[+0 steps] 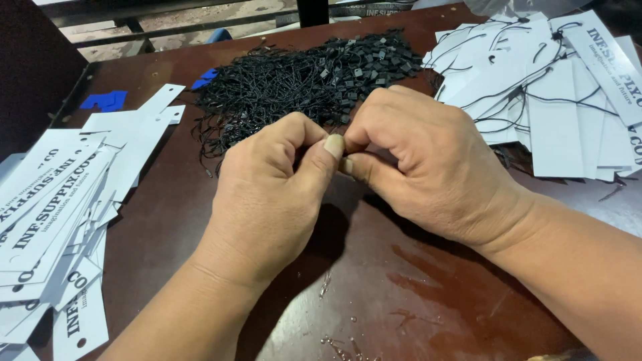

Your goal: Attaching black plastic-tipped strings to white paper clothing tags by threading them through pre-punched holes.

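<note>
Black string loops with small plastic locks are heaped (314, 80) on the dark brown bench (428, 294). Something unseen is pinched between the closed left hand (271, 194) and right hand (418, 167). A slipped pinch could probably drop it.

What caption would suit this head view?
Two hands, left and right, pinch together before a pile of black string fasteners, between stacks of white tags.
</note>
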